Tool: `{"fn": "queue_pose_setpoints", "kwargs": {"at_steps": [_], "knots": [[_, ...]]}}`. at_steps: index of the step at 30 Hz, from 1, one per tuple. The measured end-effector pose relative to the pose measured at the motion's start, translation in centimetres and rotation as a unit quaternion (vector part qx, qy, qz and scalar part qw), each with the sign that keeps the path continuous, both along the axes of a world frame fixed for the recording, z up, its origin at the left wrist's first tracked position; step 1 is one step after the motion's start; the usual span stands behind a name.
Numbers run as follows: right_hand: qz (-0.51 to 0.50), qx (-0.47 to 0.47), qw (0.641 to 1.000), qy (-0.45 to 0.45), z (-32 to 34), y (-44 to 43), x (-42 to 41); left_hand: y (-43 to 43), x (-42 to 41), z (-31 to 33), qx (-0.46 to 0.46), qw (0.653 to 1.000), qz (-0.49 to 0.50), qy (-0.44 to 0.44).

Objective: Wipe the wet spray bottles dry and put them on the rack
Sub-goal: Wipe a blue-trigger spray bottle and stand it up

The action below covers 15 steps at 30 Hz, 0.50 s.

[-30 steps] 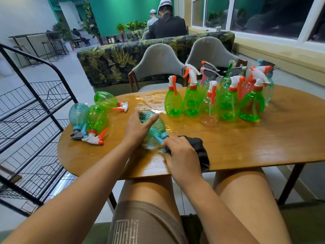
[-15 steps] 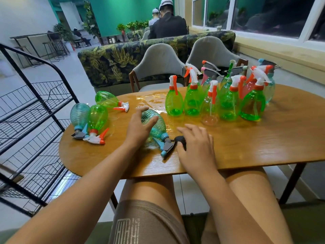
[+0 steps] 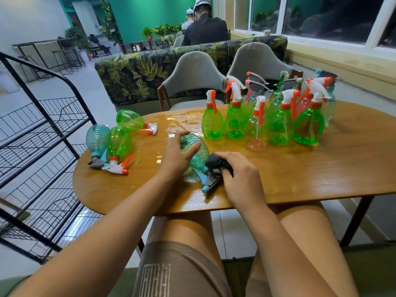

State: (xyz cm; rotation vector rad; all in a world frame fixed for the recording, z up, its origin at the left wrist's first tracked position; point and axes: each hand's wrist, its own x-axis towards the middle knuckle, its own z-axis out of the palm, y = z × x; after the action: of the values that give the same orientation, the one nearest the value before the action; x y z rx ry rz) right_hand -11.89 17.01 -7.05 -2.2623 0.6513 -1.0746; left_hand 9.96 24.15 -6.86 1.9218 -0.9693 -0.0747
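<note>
left hand (image 3: 177,155) is lying spread over the teal bottle (image 3: 198,156), fingers fairly straight and fanned across its belly, pressing it down on its side near the front of the table (image 3: 300,174), most likely so the round body is not rolling off while it is being wiped. right hand (image 3: 242,179) is bunching the black cloth (image 3: 216,162) in curled fingers and pushing it against the bottle's neck, just above the trigger head (image 3: 211,181), which is pointing back toward the person. that looks like the fiddly part, all ridges and crevices where water is probably hiding. the cloth is looking soft and crumpled; the bottle is showing thin, see-through plastic with rings of ribbing round it. off to the left, three lying bottles (image 3: 119,140) are resting on their sides at the table's end, just beside the black wire rack (image 3: 42,136). they are probably parked there for shelving, though whether they are dry i cannot tell. over on the far right the upright bottles (image 3: 267,125) are crowding together, smooth green teardrop shapes with white and orange triggers. a glossy film of water (image 3: 182,123) is shining on the wood-grain top beside them, so those are likely waiting their turn.
</note>
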Motion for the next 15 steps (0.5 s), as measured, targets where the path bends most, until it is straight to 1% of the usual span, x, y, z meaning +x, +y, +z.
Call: {"fn": "queue_pose_setpoints", "kwargs": {"at_steps": [3, 6, 10, 12, 15], "knots": [[0.027, 0.010, 0.999, 0.035, -0.8, 0.9, 0.7, -0.4, -0.5, -0.3, -0.002, 1.000, 0.003, -0.013], [0.012, -0.013, 0.998, 0.065, -0.9, 1.9, 0.9, -0.5, -0.7, -0.6, -0.007, 1.000, 0.007, -0.022], [-0.002, -0.052, 0.997, 0.059, -0.7, 3.9, 1.0, -0.6, -0.8, -0.6, -0.003, 0.999, 0.014, -0.032], [0.016, -0.064, 0.996, 0.053, -0.8, 4.6, 1.0, -0.7, -0.6, -0.5, 0.003, 0.999, 0.011, -0.032], [0.049, -0.051, 0.997, 0.043, -0.6, 4.8, 1.0, -0.7, -0.3, -0.2, 0.019, 0.999, -0.001, -0.030]]}}
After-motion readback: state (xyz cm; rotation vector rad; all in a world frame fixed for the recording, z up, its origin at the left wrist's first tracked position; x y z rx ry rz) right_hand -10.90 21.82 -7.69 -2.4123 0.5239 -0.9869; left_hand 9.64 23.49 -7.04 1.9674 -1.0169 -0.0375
